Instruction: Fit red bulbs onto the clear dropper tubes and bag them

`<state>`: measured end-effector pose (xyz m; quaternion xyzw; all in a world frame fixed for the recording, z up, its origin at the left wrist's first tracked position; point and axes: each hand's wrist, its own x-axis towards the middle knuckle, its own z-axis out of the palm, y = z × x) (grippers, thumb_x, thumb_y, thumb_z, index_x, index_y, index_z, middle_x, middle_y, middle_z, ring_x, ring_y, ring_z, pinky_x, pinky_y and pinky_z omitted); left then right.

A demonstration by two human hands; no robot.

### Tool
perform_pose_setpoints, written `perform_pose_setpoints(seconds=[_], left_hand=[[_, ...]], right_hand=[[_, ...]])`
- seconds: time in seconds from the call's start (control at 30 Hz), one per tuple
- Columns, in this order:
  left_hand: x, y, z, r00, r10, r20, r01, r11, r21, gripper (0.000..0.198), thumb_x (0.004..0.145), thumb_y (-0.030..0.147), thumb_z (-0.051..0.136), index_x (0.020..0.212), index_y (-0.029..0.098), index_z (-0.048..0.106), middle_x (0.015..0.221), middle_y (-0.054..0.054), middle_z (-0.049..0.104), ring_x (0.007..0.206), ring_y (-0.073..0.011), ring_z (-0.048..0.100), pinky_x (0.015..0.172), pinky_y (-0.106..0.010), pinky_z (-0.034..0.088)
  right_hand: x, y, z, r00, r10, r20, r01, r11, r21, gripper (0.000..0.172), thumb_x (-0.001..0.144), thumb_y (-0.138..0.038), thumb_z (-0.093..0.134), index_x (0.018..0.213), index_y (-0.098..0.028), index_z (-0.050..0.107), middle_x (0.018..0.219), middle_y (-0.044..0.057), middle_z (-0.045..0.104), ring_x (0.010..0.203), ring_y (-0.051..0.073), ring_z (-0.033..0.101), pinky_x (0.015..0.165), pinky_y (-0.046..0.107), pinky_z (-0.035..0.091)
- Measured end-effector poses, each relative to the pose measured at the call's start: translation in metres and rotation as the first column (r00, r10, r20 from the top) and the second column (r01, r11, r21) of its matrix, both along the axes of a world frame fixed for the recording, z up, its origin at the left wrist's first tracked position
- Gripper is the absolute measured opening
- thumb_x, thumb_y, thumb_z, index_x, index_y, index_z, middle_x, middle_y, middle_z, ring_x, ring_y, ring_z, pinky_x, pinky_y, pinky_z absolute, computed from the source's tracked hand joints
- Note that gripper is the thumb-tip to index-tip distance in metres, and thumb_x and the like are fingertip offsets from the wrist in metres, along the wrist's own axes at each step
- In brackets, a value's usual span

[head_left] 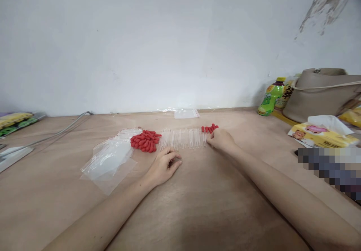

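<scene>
Small red rubber bulbs (145, 141) lie in a pile on the tabletop. To their right, thin clear dropper tubes (183, 138) are laid side by side in a row. My left hand (165, 165) rests by the near ends of the tubes, fingers loosely curled, thumb apart, nothing visible in it. At the row's right end, several droppers (208, 129) carry red bulbs at their far ends. My right hand (222, 140) is there with its fingertips pinched at a dropper, partly hiding it. Clear zip bags (113, 161) are spread left of the pile.
Another small clear bag (186, 114) lies against the wall. A green drink bottle (271, 97), a beige bag (313, 93) and a yellow tissue pack (321, 132) stand on the right. A grey cable (64, 129) runs across the left side, near a white object (15, 157).
</scene>
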<state>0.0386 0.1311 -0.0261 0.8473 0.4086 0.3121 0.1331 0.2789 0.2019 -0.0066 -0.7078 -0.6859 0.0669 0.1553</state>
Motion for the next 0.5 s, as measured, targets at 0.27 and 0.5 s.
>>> perform_pose_setpoints(seconds=[0.27, 0.5], left_hand=[[0.0, 0.0, -0.001, 1.0, -0.009, 0.004, 0.009, 1.0, 0.018, 0.011, 0.08, 0.02, 0.05, 0.085, 0.018, 0.06, 0.085, -0.003, 0.053, 0.071, -0.0117, 0.052, 0.064, -0.025, 0.046], [0.0, 0.002, -0.005, 0.994, 0.104, -0.021, -0.101, 0.989, 0.11, 0.011, 0.08, 0.023, 0.051, 0.083, 0.018, 0.06, 0.081, -0.003, 0.054, 0.073, -0.0149, 0.051, 0.066, -0.029, 0.043]], right_hand=[[0.0, 0.005, -0.002, 0.999, -0.044, 0.003, 0.044, 0.998, -0.052, 0.025, 0.076, -0.03, 0.044, 0.085, -0.014, 0.061, 0.085, 0.015, 0.062, 0.084, 0.024, 0.058, 0.065, 0.028, 0.04], [0.008, 0.005, 0.013, 0.998, 0.005, -0.062, -0.005, 1.0, 0.002, 0.031, 0.083, -0.033, 0.035, 0.077, -0.013, 0.057, 0.076, 0.012, 0.062, 0.068, 0.018, 0.057, 0.056, 0.024, 0.035]])
